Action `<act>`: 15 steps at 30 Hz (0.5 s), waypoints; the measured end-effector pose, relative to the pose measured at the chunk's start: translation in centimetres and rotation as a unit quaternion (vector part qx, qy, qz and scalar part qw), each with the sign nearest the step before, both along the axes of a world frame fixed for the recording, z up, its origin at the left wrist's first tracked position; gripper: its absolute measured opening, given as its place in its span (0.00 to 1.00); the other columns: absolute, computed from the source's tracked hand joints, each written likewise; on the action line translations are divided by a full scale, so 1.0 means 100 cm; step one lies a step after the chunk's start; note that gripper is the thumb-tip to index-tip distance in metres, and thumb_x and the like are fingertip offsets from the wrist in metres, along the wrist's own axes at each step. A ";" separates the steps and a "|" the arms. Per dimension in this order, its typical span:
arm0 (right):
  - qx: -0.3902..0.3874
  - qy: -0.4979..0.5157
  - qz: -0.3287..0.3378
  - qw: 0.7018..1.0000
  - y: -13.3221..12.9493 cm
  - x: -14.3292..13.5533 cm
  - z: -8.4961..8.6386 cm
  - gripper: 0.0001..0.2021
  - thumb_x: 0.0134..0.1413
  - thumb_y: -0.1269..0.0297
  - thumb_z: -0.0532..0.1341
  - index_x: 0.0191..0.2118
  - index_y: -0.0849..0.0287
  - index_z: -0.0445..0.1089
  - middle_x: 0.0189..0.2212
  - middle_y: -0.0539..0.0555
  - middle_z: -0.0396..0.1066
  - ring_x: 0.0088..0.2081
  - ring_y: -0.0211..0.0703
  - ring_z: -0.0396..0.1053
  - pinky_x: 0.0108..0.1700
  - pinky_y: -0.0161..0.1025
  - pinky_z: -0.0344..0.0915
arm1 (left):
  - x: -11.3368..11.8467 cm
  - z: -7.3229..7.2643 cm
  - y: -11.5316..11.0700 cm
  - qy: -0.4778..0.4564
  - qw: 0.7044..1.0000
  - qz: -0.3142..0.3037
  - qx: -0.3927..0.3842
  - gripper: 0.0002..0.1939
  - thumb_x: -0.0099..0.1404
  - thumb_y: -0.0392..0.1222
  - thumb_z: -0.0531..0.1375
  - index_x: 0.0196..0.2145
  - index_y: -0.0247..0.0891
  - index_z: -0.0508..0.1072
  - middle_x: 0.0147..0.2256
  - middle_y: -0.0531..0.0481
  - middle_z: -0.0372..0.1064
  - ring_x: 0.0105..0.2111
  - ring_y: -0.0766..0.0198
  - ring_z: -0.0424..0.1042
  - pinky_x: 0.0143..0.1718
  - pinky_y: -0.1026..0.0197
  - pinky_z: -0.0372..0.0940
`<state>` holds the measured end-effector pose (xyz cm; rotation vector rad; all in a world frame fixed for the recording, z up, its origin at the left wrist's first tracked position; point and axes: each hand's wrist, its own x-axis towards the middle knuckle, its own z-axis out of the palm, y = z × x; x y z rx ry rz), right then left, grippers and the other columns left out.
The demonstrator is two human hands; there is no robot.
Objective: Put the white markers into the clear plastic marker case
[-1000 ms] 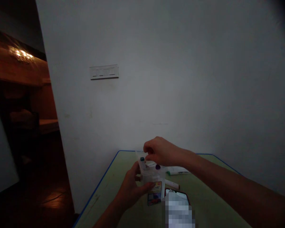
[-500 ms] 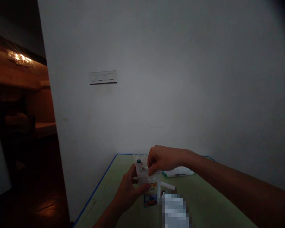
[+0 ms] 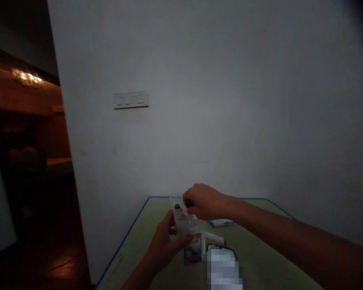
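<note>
Your left hand point(image 3: 166, 245), lower centre of frame, is wrapped round the clear marker box point(image 3: 191, 241); right hand point(image 3: 201, 201), fingers curled tight, pinches smth at box top, can't tell what.

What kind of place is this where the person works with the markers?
Probably a dim room in a home. A small green table with a blue edge stands against a plain white wall, which carries a switch panel. At the left, a doorway opens onto wooden furniture under a warm lamp.

dim, murky frame; lamp point(image 3: 27, 78) glows far left.
</note>
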<state>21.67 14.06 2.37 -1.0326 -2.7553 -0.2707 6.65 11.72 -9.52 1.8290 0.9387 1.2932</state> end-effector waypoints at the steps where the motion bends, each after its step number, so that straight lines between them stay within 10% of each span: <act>1: -0.003 0.009 0.021 1.000 0.000 -0.001 -0.001 0.10 0.38 0.72 0.56 0.30 0.60 0.72 0.27 0.54 0.72 0.28 0.40 0.67 0.26 0.33 0.53 | 0.000 -0.001 0.000 -0.001 1.000 -0.001 0.000 0.24 0.53 0.44 0.62 0.46 0.39 0.59 0.43 0.47 0.65 0.39 0.59 0.67 0.37 0.60 0.62; 15: 0.030 0.035 0.046 0.998 0.000 -0.008 -0.012 0.09 0.40 0.72 0.58 0.32 0.62 0.68 0.32 0.55 0.69 0.33 0.41 0.65 0.31 0.33 0.56 | -0.002 -0.002 0.000 0.008 1.000 0.012 -0.001 0.24 0.53 0.41 0.61 0.47 0.39 0.59 0.44 0.47 0.64 0.40 0.59 0.66 0.37 0.61 0.61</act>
